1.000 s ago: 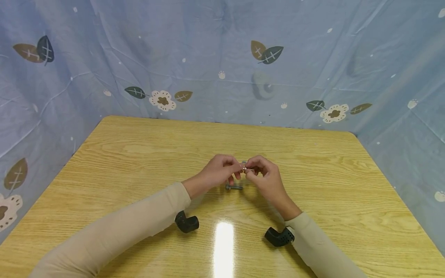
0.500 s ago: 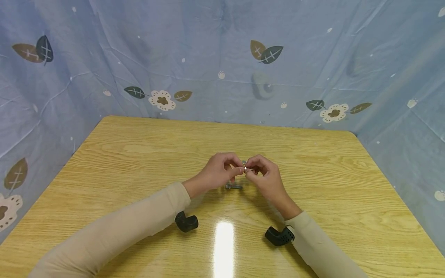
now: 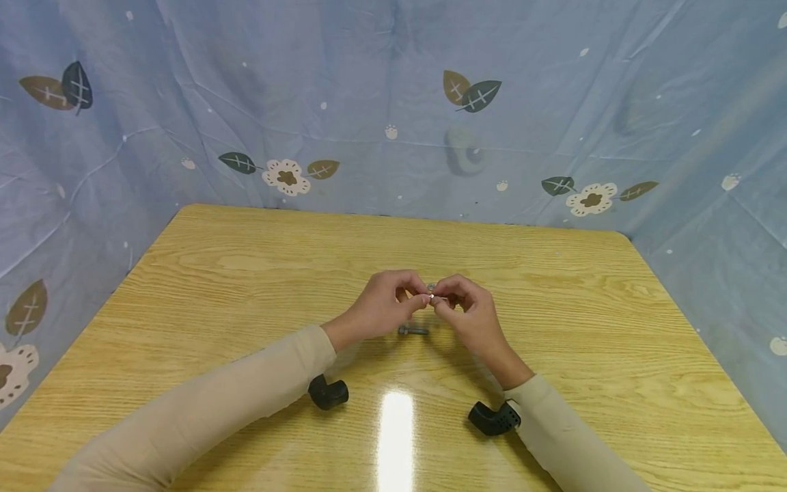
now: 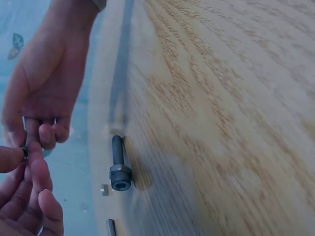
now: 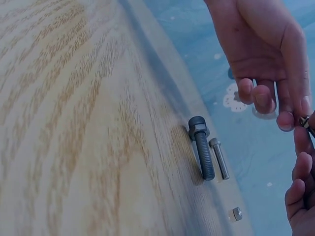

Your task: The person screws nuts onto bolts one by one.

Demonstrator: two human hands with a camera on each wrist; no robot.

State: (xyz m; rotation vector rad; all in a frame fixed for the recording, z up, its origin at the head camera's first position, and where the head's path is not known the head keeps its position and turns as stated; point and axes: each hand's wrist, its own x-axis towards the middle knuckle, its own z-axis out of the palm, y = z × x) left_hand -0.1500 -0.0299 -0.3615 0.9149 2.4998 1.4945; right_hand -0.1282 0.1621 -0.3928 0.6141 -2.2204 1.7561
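Note:
My left hand (image 3: 384, 307) and right hand (image 3: 472, 314) meet above the table, fingertips almost touching. Between them both pinch a small shiny bolt (image 5: 305, 121), mostly covered by fingers; whether a nut sits on it I cannot tell. A large dark socket-head bolt (image 3: 413, 331) with a nut round it, close under its head, lies on the table below the hands. In the right wrist view a thinner silver bolt (image 5: 219, 158) rests beside it, and a small loose nut (image 5: 237, 213) lies farther along.
The wood-grain table (image 3: 277, 266) spreads out under both arms. Blue patterned cloth (image 3: 369, 89) hangs behind it and at both sides. Black wrist mounts (image 3: 329, 393) jut from the two sleeves, low over the tabletop.
My left fingers, more spread at first, have drawn in to pinch the small bolt at the right fingertips. The right hand has hardly moved, and the large bolt stays put.

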